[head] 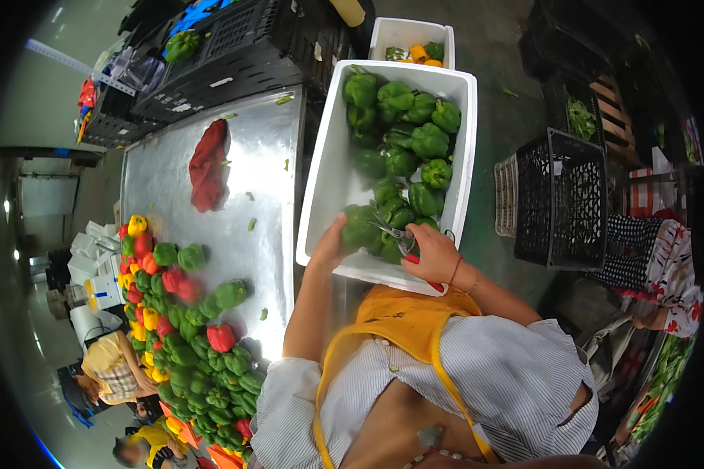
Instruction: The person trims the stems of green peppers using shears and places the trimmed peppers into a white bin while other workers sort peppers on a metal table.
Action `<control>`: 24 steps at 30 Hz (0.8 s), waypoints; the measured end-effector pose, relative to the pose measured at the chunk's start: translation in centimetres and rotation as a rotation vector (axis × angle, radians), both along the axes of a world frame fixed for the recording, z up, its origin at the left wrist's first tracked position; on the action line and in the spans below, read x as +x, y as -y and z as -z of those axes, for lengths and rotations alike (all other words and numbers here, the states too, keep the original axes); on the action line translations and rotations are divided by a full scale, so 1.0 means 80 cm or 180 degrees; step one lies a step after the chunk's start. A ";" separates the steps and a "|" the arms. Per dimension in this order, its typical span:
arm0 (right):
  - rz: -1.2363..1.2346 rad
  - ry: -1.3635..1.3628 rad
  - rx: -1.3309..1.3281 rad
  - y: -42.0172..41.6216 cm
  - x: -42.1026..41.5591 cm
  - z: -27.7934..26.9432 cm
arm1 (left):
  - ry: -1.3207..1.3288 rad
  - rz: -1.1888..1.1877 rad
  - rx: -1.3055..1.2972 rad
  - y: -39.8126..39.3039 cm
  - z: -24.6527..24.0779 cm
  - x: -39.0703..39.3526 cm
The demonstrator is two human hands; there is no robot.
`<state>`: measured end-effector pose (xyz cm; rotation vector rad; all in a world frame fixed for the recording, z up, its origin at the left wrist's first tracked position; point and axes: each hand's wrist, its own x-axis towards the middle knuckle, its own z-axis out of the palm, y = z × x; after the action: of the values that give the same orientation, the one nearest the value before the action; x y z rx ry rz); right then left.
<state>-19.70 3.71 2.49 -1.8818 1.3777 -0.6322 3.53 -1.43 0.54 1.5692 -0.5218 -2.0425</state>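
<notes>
My left hand (328, 241) grips a green bell pepper (359, 227) over the near end of a white foam box (322, 193). In my right hand (437, 253) is a pair of pruning shears (394, 230) with red handles. Their metal blades point left at the top of the held pepper; whether they touch its stem I cannot tell. Below and beyond both hands, many green bell peppers (429, 140) lie in the box, mostly along its middle and right side. Bare white floor of the box shows at the left.
Left of the box stands a metal table (258, 234) with a red cloth (208, 167), stem scraps and a heap of mixed bell peppers (193, 352). Black crates (229, 64) stand at its far end. A smaller foam box (381, 35) lies beyond. Black basket (560, 199) at right; other people nearby.
</notes>
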 end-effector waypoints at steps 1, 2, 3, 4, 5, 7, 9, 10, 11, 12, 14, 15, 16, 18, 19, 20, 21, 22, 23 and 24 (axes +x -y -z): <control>-0.0007 -0.0058 -0.0042 0.000 0.003 -0.001 | 0.0056 0.0022 -0.0067 -0.005 0.001 0.000; -0.0035 -0.0103 -0.0097 0.000 0.005 0.000 | 0.0118 0.0055 -0.0135 -0.008 0.002 0.000; -0.0069 -0.0145 -0.0149 -0.001 0.007 0.003 | 0.0184 0.0083 -0.0199 -0.011 0.003 0.001; -0.0098 -0.0186 -0.0201 -0.002 0.009 0.004 | 0.0250 0.0115 -0.0263 -0.014 0.005 0.003; -0.0148 -0.0216 -0.0221 -0.003 0.010 0.004 | 0.0316 0.0149 -0.0326 -0.017 0.006 0.004; -0.0247 -0.0279 -0.0259 -0.004 0.011 0.004 | 0.0614 0.0237 -0.0452 -0.022 0.009 0.005; -0.0228 -0.0291 -0.0323 -0.008 0.015 0.005 | 0.0764 0.0237 -0.0520 -0.026 0.010 0.004; -0.0216 -0.0298 -0.0356 -0.010 0.016 0.005 | 0.0764 0.0190 -0.0527 -0.028 0.010 0.002; -0.0219 -0.0340 -0.0344 -0.012 0.016 0.006 | 0.0763 0.0142 -0.0533 -0.030 0.010 0.001; -0.0228 -0.0378 -0.0335 -0.014 0.017 0.007 | 0.0812 0.0152 -0.0588 -0.032 0.011 0.001; -0.0232 -0.0393 -0.0264 -0.019 0.018 0.009 | 0.0907 0.0160 -0.0696 -0.036 0.018 0.003; -0.0241 -0.0365 -0.0211 -0.021 0.020 0.010 | 0.1069 0.0190 -0.0818 -0.038 0.027 0.008; -0.0254 -0.0330 -0.0164 -0.023 0.023 0.011 | 0.1241 0.0215 -0.0944 -0.041 0.036 0.016; -0.0358 -0.0248 -0.0044 -0.026 0.029 0.017 | 0.1472 0.0097 -0.1115 -0.049 0.040 0.026; -0.0431 -0.0205 0.0019 -0.027 0.034 0.019 | 0.1536 0.0095 -0.1256 -0.053 0.036 0.030; -0.0466 0.0065 0.0256 -0.030 0.037 0.017 | 0.1339 -0.0051 -0.1093 -0.059 0.032 0.036; -0.0409 0.0267 0.0396 -0.034 0.045 0.014 | 0.1160 -0.0233 -0.0942 -0.067 0.021 0.045; -0.0144 0.0491 0.0458 -0.039 0.054 0.012 | 0.0903 -0.0386 -0.0954 -0.075 0.029 0.063; 0.0082 0.0609 0.0660 -0.045 0.057 0.004 | 0.0570 -0.0436 -0.0778 -0.086 0.036 0.081; 0.0310 0.0710 0.0428 -0.049 0.051 0.028 | 0.0332 -0.0594 -0.0577 -0.090 0.026 0.089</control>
<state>-15.64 7.63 0.25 -1.5948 1.3373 -0.7541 10.69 5.79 -1.54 1.5591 -0.5598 -1.7328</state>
